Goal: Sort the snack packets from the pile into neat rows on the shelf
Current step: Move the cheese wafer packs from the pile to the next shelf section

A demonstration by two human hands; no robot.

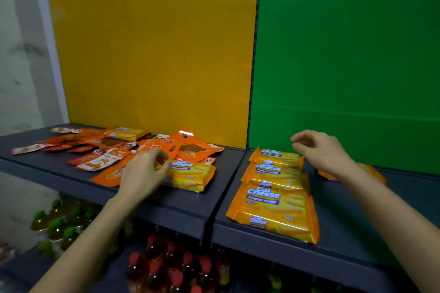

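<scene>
The job is partly done. On the right part of the shelf [357, 240], in front of the green back wall [345, 54], a row of Cal Cheese wafer packets [276, 195] lies in a line from back to front, each one a little over the next. One more yellow packet [373, 171] peeks out beside the row, half hidden by the right wrist.

A lot is left. The pile [114, 152] sits on the left part of the shelf, by the yellow back wall [152, 43]. It is a messy mix of orange pouches, red and white pouches and a few more wafer packets. One loose wafer packet [192, 175] lies at the near edge of the pile.

The left hand [145, 171] is on the pile with bent fingers, touching that loose packet and an orange pouch [166, 147]; which one it grips cannot be told. The right hand [321, 150] hangs above the far end of the row, fingers loosely curled, holding nothing.
</scene>
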